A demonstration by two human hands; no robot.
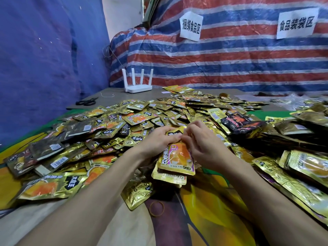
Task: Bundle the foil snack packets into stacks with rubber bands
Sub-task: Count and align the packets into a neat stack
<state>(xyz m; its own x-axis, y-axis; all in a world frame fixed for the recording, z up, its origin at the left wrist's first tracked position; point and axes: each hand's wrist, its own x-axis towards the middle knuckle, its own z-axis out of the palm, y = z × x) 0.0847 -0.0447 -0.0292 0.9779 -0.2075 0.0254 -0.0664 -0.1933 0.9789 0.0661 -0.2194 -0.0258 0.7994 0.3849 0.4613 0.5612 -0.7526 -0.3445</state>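
Both left hand (159, 139) and right hand (204, 144) — fingers (171, 130) curled — on one packet stack (177, 160)

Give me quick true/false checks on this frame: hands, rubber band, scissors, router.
1. The left hand and the right hand both grip the packet stack. True.
2. A rubber band lies loose on the cloth, nearer the camera than the stack. True.
3. The scissors lie on top of the packet heap. False: they lie on the bare table at back left, beside the heap.
4. The router has two antennas. False: it has four.
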